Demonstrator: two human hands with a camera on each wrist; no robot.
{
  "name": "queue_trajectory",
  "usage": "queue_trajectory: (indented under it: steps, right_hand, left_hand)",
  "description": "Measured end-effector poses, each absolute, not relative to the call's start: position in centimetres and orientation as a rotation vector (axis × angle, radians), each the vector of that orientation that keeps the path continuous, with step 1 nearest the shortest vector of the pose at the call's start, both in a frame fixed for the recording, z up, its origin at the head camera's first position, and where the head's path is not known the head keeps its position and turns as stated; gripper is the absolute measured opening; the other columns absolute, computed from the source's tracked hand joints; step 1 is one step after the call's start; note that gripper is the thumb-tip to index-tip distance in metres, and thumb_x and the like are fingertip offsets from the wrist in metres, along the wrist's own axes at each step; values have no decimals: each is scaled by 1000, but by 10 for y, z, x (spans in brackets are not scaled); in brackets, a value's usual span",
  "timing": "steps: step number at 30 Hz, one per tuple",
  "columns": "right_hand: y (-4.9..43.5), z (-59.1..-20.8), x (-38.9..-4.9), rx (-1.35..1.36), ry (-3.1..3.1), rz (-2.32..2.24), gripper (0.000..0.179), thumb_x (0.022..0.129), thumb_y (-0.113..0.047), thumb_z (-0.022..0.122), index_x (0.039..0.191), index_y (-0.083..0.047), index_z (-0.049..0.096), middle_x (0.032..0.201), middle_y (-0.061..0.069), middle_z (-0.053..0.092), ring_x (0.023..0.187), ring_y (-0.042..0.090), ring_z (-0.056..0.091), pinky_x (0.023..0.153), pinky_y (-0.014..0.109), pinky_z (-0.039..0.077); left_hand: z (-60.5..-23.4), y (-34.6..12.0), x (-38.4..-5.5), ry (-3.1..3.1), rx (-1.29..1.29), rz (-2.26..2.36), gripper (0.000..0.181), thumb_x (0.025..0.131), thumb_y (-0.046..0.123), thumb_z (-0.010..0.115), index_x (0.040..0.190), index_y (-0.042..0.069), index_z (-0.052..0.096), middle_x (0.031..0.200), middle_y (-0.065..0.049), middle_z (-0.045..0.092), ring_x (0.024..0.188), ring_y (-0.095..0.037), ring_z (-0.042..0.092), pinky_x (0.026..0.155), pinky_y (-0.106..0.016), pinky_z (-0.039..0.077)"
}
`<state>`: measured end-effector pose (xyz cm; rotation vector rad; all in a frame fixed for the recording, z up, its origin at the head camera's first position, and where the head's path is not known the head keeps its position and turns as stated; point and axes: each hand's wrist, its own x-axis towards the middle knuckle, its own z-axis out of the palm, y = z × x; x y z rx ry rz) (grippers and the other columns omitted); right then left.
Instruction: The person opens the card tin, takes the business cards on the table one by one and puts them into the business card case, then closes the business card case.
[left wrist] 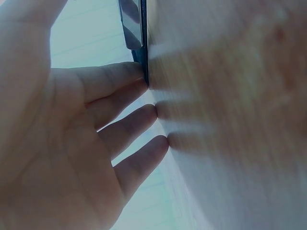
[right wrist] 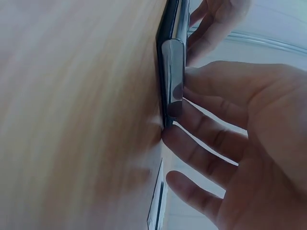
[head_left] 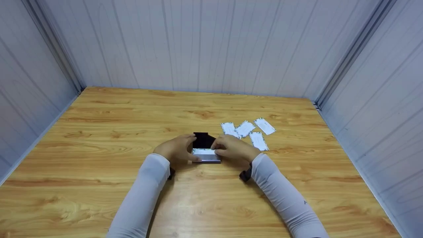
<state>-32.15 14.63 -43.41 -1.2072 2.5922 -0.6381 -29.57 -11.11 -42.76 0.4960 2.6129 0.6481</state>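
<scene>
An opened business card case (head_left: 202, 140) with a black inside and a silvery front edge lies on the table between both hands. White business cards (head_left: 204, 152) with a leafy border sit in its near half. My left hand (head_left: 174, 148) holds the case's left end, thumb at the front and fingers farther back. In the left wrist view, other fingertips touch the tabletop beside the case (left wrist: 133, 24). My right hand (head_left: 237, 148) grips the right end, with thumb and forefinger at the cards' edge. The right wrist view shows more fingers against the case's rounded end (right wrist: 173, 72).
Several loose white cards (head_left: 259, 140) with leafy borders lie behind and to the right of my right hand, some touching or overlapping. The wood-grain table (head_left: 109, 132) is bounded by pale panel walls (head_left: 198, 46) at the back and sides.
</scene>
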Motion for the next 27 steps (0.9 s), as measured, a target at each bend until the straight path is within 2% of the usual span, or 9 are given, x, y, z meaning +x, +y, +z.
queue_trajectory:
  steps: [9,18,27]
  right_hand:
    - [145,-435,-323,-1244,2584,-601,24,100,-11,60,121,-5,71,113,8,65,107,22,60,95,37,49]
    - [148,-430,-321,-1107,2564,-672,29,101,-16,62,127,-6,66,115,5,67,106,18,62,93,35,50]
    - [172,-412,-328,-991,2643,-691,31,99,-18,65,126,-2,65,119,9,66,111,25,61,96,41,49]
  left_hand:
    - [-429,-112,-295,2612,489,659,101,84,56,76,160,13,27,164,-8,22,149,-29,22,116,-51,27]
    - [-429,-111,-296,2614,494,648,100,85,56,76,160,13,27,165,-8,22,149,-30,21,117,-50,26]
    - [-428,-111,-297,2601,516,631,101,85,57,75,161,13,25,165,-8,20,150,-30,20,117,-52,24]
